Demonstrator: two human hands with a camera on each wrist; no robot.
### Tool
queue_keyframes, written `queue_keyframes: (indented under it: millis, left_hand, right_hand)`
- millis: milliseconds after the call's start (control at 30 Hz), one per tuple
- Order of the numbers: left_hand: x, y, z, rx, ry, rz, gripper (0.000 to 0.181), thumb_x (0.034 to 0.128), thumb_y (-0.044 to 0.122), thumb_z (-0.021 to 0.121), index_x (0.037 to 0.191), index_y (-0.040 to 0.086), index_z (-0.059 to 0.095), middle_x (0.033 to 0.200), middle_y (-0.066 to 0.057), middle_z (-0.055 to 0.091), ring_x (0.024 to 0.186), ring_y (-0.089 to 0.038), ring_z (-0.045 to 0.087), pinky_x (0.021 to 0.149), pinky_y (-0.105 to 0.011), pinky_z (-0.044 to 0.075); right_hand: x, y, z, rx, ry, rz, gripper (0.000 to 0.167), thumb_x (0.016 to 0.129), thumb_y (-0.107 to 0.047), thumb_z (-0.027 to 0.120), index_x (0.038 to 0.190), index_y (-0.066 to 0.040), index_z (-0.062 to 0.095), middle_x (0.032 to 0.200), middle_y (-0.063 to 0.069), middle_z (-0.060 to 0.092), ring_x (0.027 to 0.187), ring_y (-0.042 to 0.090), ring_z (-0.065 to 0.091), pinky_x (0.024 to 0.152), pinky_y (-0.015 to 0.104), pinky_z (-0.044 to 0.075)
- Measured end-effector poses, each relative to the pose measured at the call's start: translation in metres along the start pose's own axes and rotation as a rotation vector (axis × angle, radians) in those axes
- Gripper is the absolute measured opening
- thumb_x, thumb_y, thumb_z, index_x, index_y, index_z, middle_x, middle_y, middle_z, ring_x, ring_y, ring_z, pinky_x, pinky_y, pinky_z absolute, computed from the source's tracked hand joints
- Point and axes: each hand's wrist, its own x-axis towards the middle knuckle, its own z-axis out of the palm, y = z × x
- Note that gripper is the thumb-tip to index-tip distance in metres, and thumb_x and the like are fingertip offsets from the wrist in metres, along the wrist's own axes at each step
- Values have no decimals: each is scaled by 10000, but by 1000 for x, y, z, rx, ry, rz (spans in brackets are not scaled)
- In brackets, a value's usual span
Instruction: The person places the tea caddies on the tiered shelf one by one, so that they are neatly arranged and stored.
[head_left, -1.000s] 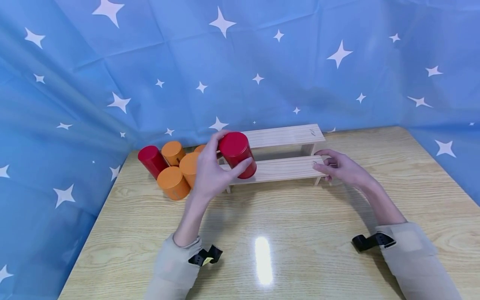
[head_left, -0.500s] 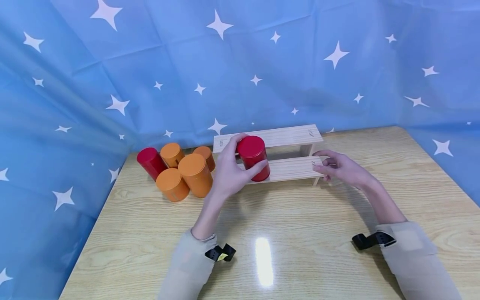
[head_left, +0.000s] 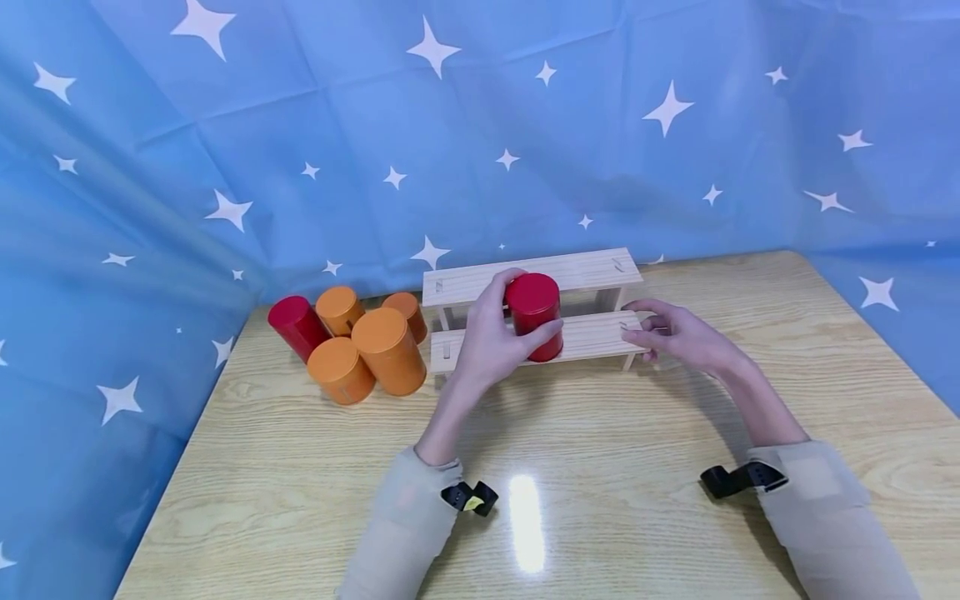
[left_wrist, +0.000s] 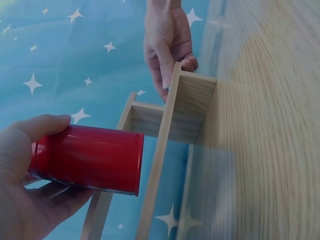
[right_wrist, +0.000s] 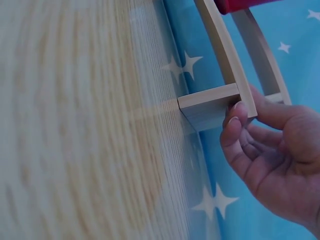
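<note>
My left hand (head_left: pixel 491 337) grips a red cylindrical can (head_left: pixel 535 317), fingers behind it and thumb along its front. The can is upright over the lower board of a two-step wooden rack (head_left: pixel 592 336). In the left wrist view, a small gap shows between the base of the red can (left_wrist: pixel 92 157) and the board's edge. My right hand (head_left: pixel 678 333) pinches the right end of that lower board. The right wrist view shows thumb and fingers of the right hand (right_wrist: pixel 280 155) on either side of the board end (right_wrist: pixel 245 100).
Left of the rack stand several orange cans (head_left: pixel 390 350) of different sizes, close together, with another red can (head_left: pixel 297 325) at their far left. A blue star-printed cloth (head_left: pixel 480 125) hangs behind and left of the wooden table (head_left: pixel 300 500).
My left hand has carried the red can rightward along the rack, uncovering the rack's left end and a small orange can. The right hand has stayed on the board's end.
</note>
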Motion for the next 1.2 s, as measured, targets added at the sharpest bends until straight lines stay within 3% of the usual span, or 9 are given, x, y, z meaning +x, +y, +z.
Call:
queue_keyframes:
  millis: [567,1033,1200]
  left_hand:
    - [11,5,36,-8,-26,-26,672,828,187,836,1396,77,495,1278,-67,587,1127,-174,576,835,-234,545]
    - [19,13,55,148,-14,-84,736,836,280,842,1456,124,478,1311,-98,535,1186,-224,544,886,-321,559]
    - [21,15,62,154,4,-96,745,834,272,846,1463,125,476,1324,-108,521,1200,-231,535,884,-314,561]
  right_hand:
    - [1,2,0,-4,6,-4,557,1005,-190,650,1460,9,399,941,189,580,759,340,651,691,387,572]
    - [1,2,1,-21,4,-7,574,998,-199,661,1469,-7,395,920,192,584,750,347,642,693,403,572]
    - [1,3,1,-13,7,-4,566,998,-204,662,1465,-17,403,917,191,571,750,337,643,692,401,571]
